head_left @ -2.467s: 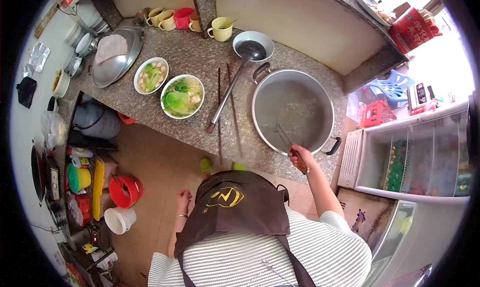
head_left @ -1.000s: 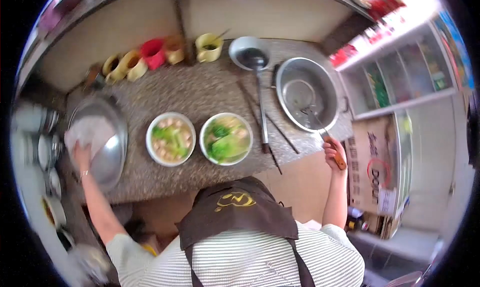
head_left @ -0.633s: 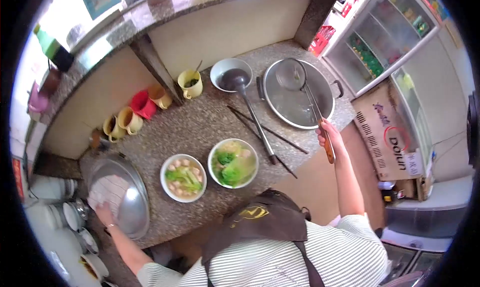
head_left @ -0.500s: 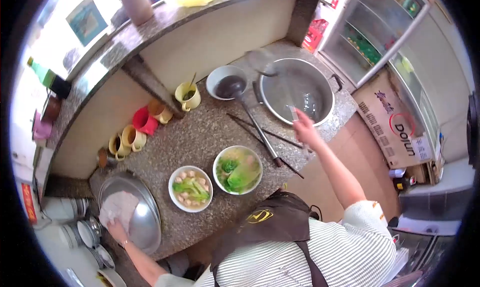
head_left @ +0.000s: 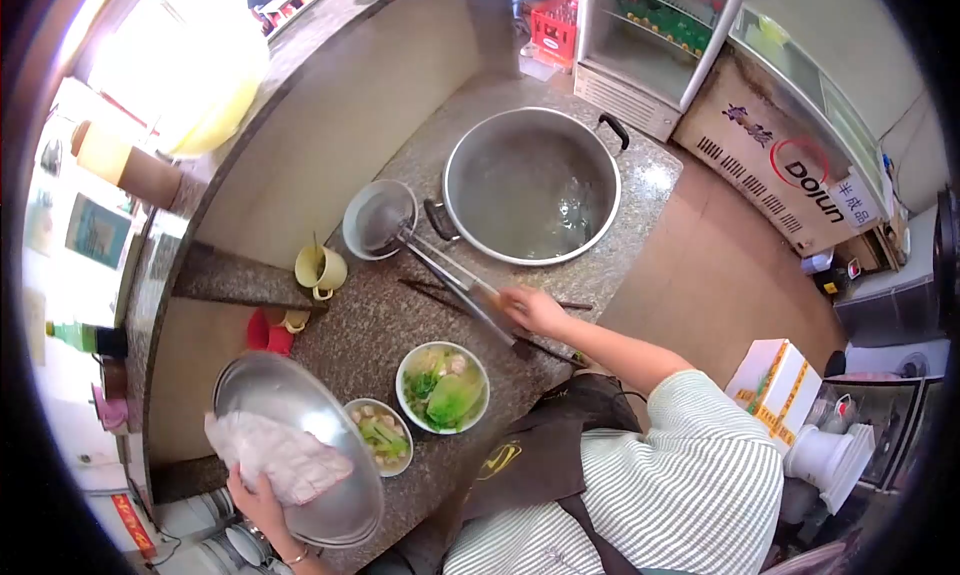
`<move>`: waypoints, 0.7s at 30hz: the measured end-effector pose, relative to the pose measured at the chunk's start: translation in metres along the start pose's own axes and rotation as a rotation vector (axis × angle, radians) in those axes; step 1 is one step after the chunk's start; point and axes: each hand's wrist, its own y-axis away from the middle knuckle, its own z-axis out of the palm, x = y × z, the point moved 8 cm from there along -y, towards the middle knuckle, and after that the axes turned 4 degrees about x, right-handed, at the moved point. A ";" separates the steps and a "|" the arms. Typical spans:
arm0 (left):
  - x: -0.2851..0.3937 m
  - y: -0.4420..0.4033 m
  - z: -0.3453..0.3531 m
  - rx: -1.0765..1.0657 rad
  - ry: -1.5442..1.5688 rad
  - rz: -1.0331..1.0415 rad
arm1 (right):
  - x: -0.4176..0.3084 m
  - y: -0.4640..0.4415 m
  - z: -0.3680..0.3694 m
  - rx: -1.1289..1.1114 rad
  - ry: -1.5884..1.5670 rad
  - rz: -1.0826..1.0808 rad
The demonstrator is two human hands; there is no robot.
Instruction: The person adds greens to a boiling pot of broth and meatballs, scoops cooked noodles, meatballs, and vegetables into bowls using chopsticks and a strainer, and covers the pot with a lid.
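My left hand [head_left: 258, 505] is closed on a pale cloth [head_left: 285, 460] against a round metal lid [head_left: 345, 505]. The lid is tilted and partly covers a small bowl of soup with greens and meatballs [head_left: 385, 440]. My right hand [head_left: 535, 310] grips the handle of a wire skimmer [head_left: 385, 223], whose head rests at a white bowl [head_left: 350, 233]. A ladle [head_left: 480, 320] lies alongside, its head hidden under the skimmer. Between my arms stands a second bowl of soup with lettuce [head_left: 445, 390].
A large two-handled pot [head_left: 530, 190] of cloudy liquid stands at the back of the counter. Dark chopsticks [head_left: 430, 293] lie near the ladle. A yellow mug [head_left: 320, 268] and a red cup [head_left: 268, 332] line the left wall. A glass-door fridge [head_left: 650, 35] is beyond.
My right hand has brought the skimmer from over the pot to the white bowl. My left hand has lifted and tilted the lid with the cloth, toward the soup bowls. The view has turned.
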 end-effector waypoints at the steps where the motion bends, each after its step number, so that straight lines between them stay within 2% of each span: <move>1: 0.050 -0.008 0.014 -0.067 0.097 0.087 | -0.009 0.012 -0.025 0.094 -0.016 -0.142; 3: 0.144 -0.022 0.043 -0.093 0.158 0.262 | 0.052 0.044 -0.063 0.267 -0.149 0.167; 5: 0.243 -0.031 0.080 -0.207 0.242 0.342 | 0.100 0.076 -0.128 0.523 -0.418 0.387; 7: 0.337 -0.032 0.124 -0.269 0.220 0.482 | 0.176 0.117 -0.177 0.704 -0.433 0.595; 10: 0.464 -0.027 0.205 -0.370 0.174 0.689 | 0.296 0.169 -0.199 0.827 -0.410 0.759; 12: 0.534 -0.016 0.264 -0.421 0.194 0.792 | 0.366 0.191 -0.184 0.696 -0.118 0.898; 13: 0.565 -0.011 0.292 -0.451 0.188 0.830 | 0.385 0.194 -0.174 0.693 -0.127 0.911; 15: 0.609 -0.001 0.344 -0.500 0.201 0.898 | 0.418 0.184 -0.143 0.441 0.056 0.951; 17: 0.635 0.004 0.388 -0.556 0.184 0.867 | 0.451 0.168 -0.097 0.273 -0.053 0.997; 18: 0.642 0.007 0.408 -0.608 0.179 0.836 | 0.460 0.156 -0.077 0.120 -0.071 0.997; 19: 0.645 0.009 0.423 -0.613 0.164 0.827 | 0.463 0.142 -0.059 -0.034 -0.089 0.984; 21: 0.648 0.010 0.445 -0.622 0.176 0.811 | 0.469 0.117 -0.025 -0.203 -0.065 0.924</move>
